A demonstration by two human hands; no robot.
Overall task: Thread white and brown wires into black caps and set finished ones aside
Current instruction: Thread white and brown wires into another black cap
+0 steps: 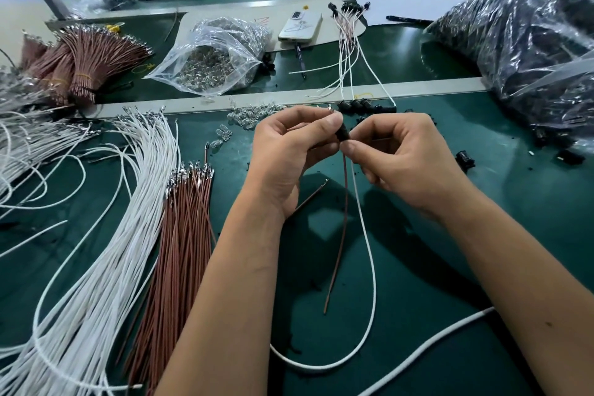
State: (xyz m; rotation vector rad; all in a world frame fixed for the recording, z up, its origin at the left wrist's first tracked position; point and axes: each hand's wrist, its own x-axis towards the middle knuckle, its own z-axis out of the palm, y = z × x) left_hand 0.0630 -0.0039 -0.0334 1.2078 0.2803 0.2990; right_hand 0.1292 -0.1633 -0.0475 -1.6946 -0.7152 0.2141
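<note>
I pinch a black cap [343, 132] between my 2 hands. My left hand [289, 154] holds its top end with thumb and finger. My right hand [408, 161] pinches it just below, where the wires go in. A brown wire [341, 228] and a white wire [369, 254] hang down from the cap toward the near edge of the table [482, 202]. The cap stands almost upright, tipped a little. I think both wires are in. The finished ones [348, 38] lie toward the far edge, straight ahead, a bit nearer my right hand. Spare brown wires [183, 235] and spare white wires [106, 251] lie by the left edge.
</note>
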